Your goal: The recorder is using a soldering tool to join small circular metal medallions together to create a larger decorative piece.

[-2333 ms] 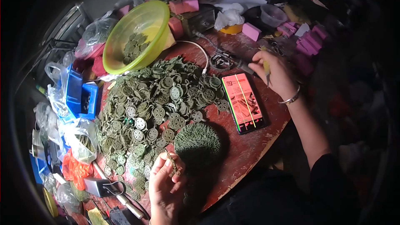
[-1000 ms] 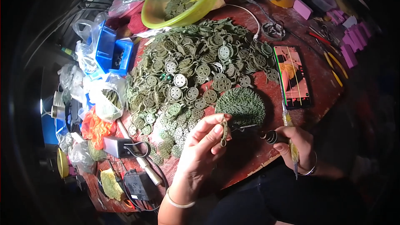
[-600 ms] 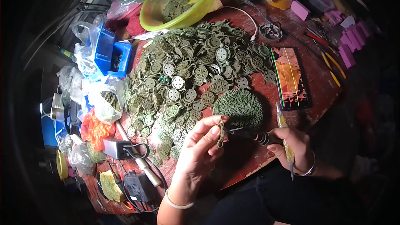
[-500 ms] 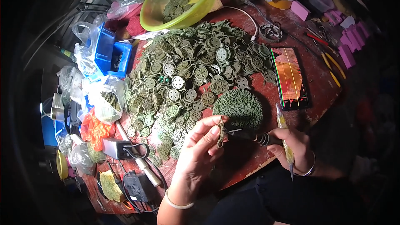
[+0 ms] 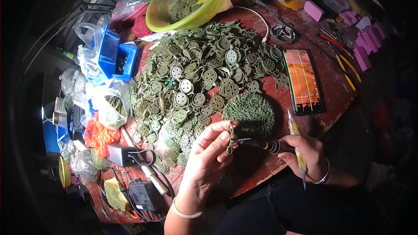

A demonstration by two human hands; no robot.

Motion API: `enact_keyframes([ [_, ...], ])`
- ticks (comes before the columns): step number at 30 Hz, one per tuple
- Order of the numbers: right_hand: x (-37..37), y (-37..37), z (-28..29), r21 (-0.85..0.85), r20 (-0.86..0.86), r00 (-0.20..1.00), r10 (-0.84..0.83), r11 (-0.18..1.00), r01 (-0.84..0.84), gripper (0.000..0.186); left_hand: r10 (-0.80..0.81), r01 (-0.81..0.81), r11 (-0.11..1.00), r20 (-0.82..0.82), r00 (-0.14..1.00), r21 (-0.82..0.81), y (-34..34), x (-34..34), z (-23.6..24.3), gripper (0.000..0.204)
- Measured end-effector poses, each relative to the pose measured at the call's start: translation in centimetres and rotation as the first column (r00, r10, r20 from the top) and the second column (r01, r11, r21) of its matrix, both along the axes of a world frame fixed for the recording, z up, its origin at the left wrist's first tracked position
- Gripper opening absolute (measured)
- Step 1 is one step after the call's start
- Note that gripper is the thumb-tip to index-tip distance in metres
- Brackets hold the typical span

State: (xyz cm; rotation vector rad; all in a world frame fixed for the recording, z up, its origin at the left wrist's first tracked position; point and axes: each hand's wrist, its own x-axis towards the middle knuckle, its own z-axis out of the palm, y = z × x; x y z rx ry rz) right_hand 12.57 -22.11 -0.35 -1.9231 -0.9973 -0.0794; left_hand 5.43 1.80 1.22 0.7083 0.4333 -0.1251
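A small green wheel piece [image 5: 230, 138] sits pinched edge-on between the left hand [image 5: 208, 165] fingertips at lower centre, with the dark soldering tool [image 5: 264, 145] gripped by the right hand [image 5: 305, 150] touching it. Just above lies a round green mat [image 5: 249, 112]; beyond, a heap of green wheels [image 5: 196, 78], a phone [image 5: 303, 80] at right, a yellow-green bowl [image 5: 200, 6] up top, blue bins [image 5: 115, 54] at left.

The small round wheel-patterned piece [image 5: 230, 138] I pinch is dull olive green, like the heaped spoked discs [image 5: 200, 78] on my worn red-brown table [image 5: 331, 91]. My tool [image 5: 265, 145] is black, the plastic bowl [image 5: 187, 0] yellow-green, the foam blocks [image 5: 363, 56] pink.
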Motion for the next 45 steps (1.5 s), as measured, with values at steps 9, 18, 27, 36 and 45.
enact_keyframes([
  [9,0.01,0.01,-0.13,0.012,-0.002,1.0,-0.013,1.0,0.013,0.028,0.053,-0.053,0.999,-0.027,0.998,0.01,-0.37,0.05,0.14,0.029],
  [18,-0.21,0.16,0.08,0.014,-0.006,0.999,-0.039,0.999,0.039,0.029,0.009,-0.008,1.0,-0.02,1.0,0.02,-0.06,-0.03,0.24,0.025],
  [27,-0.32,0.03,-0.06,0.016,-0.011,1.0,-0.026,1.0,0.026,0.028,0.015,-0.015,1.0,-0.017,1.0,-0.004,0.03,-0.01,0.09,0.022],
  [36,-0.27,-0.01,-0.38,0.026,0.01,1.0,-0.022,0.999,0.022,0.027,0.009,-0.009,1.0,-0.008,1.0,0.009,0.04,0.15,0.0,0.023],
  [45,-0.25,-0.12,-0.23,-0.039,0.025,1.0,-0.001,0.999,0.002,0.03,0.022,-0.022,1.0,-0.029,0.999,0.014,-0.05,0.12,0.27,0.023],
])
